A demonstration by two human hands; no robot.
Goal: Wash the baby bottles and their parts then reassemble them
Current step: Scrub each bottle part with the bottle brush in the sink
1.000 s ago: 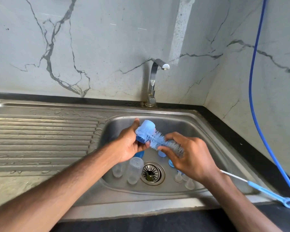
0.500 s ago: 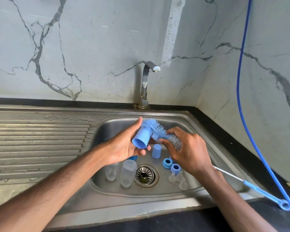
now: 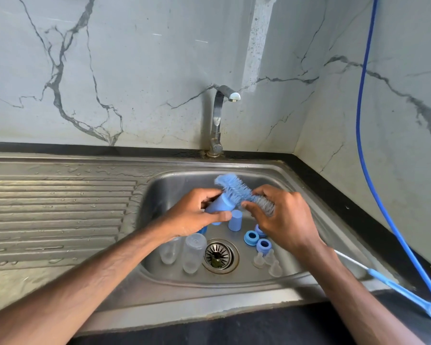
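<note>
**A:** What's biggest?

**B:** A marble wall [image 3: 135, 70]. Below it a steel sink [image 3: 159, 192] sits in a black tabletop [image 3: 358, 215]. A tap [image 3: 218, 115] stands at the back and a blue hose [image 3: 361, 120] hangs on the right.

**A:** And the grips?

**B:** Both are over the basin. The left grip [image 3: 192, 215] curls round a blue cap [image 3: 220, 206], fingers above, thumb below. The right grip [image 3: 284, 217] pinches the brush [image 3: 234, 189] at its grey bristles. The blue bristles touch the cap's end. The handle runs out past the wrist, over the rim.

**A:** On the basin floor?

**B:** Two clear bottles [image 3: 194, 252] stand left of the drain [image 3: 219, 256], and a second cap [image 3: 235, 220] stands upright behind it. Three blue rings [image 3: 251, 237] lie to the right, one partly under the right grip. Three clear teats [image 3: 259, 260] sit just in front of them.
</note>
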